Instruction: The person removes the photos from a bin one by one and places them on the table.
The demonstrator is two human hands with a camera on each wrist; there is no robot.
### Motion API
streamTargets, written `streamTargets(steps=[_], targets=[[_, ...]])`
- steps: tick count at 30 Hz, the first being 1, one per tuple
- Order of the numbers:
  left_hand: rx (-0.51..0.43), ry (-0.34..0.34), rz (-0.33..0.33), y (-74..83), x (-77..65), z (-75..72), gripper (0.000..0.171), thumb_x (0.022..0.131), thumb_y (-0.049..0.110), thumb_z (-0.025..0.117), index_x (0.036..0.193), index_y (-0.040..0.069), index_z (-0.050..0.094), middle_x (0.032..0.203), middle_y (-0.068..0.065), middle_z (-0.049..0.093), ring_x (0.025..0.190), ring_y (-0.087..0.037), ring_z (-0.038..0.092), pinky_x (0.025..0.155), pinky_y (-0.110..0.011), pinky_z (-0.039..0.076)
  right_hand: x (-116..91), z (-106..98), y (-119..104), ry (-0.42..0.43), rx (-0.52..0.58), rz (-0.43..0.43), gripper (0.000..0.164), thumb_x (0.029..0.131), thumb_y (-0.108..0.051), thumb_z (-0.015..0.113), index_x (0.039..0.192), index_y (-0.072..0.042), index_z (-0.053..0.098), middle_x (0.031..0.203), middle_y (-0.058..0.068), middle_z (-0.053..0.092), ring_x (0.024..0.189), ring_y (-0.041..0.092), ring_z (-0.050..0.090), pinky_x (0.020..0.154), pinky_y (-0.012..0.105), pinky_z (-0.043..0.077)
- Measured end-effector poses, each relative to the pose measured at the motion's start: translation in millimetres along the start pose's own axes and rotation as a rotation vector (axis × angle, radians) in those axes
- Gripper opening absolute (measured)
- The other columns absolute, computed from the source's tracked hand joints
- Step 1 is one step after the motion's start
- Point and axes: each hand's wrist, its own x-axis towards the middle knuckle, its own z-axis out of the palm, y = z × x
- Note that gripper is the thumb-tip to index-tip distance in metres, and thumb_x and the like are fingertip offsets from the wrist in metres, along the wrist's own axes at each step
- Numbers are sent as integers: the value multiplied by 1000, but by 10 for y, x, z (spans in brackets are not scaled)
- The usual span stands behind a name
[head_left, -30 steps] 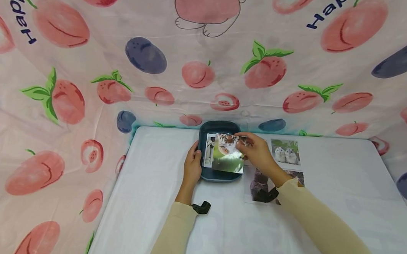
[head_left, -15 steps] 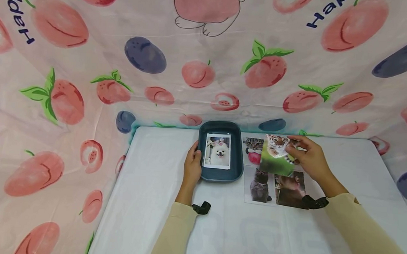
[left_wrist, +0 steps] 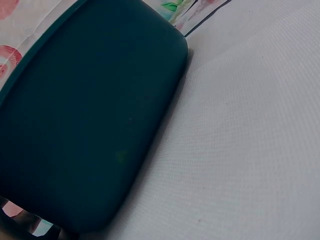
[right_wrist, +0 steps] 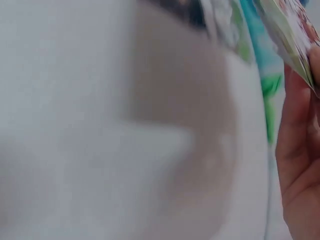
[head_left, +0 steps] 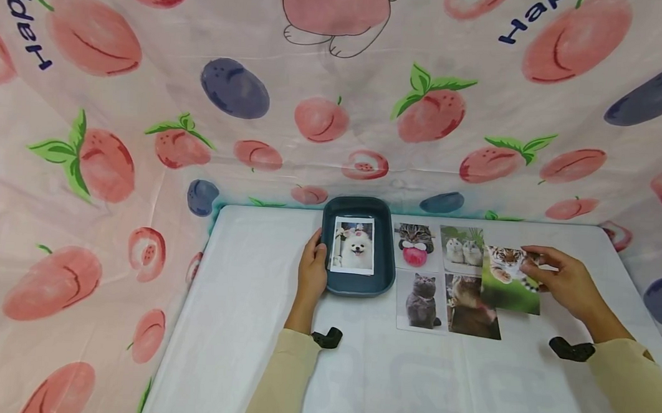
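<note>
One fruit-printed backdrop (head_left: 327, 63) rises behind and beside one white table (head_left: 236, 307), where a person works with both arms extended in two pale yellow sleeves (head_left: 282, 378). One dark teal tray (head_left: 385, 259) stands at the table's far edge, its left wall in the grip of the left hand (head_left: 313, 268), thumb by the rim. Well apart from it, the right hand (head_left: 565, 281) pinches one tiger photo (head_left: 501, 290) by its right edge, between thumb and fingers, and holds it tilted above the table.

Six photos show in all. One, a dog photo (head_left: 355, 248), lies in the tray; whether others lie beneath it cannot be told. Four lie just right of the tray in two rows of two: a striped cat photo (head_left: 415, 245) and a photo of two small furry animals (head_left: 462, 248) in the far row, a grey cat photo (head_left: 423, 302) and a dark brown photo (head_left: 474, 317) of unclear subject in the near row. The raised tiger photo partly covers the right-hand pair from overhead. Two black devices (head_left: 572, 349) sit at the wrists, one on each.
</note>
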Motion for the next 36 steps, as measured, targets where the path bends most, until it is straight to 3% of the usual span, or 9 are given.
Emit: streamTargets(steps=[7,12,20,30,36], targets=[[7,4,-3,8,-4,1,46,111,29,42,156,27,43,162,-3,41,154,-23,32,126,-48,26,-60,-123,285,-83,-75,91,64,98,-45,67,149,-11,49,124,14,49,84,-9,55,65,27,59],[9,6,-10,17,-10,0,46,111,30,42,157,26,43,162,-2,41,154,-22,32,126,-47,26,-102,-139,408,-120,-67,130,69,97,-47,67,150,-8,46,117,16,52,78,5,60,63,30,57],[1,3,3,34,-13,1,46,111,27,42,156,25,43,163,-6,41,154,-26,31,126,-49,25,-112,-124,507,-129,-138,183,73,96,-55,64,147,-4,47,128,29,49,85,11,58,62,26,54],[5,-2,2,38,-9,-6,46,111,28,41,157,23,42,164,-5,39,155,-25,30,127,-49,24,-76,-109,484,-159,-244,136,70,95,-54,66,141,-3,54,114,22,54,100,36,59,64,26,52],[8,-5,1,21,-9,-4,47,111,28,41,158,20,41,164,-6,39,155,-26,29,127,-50,23,-62,-111,486,-191,-308,96,65,95,-50,68,139,-3,56,108,19,58,98,37,61,66,30,52]])
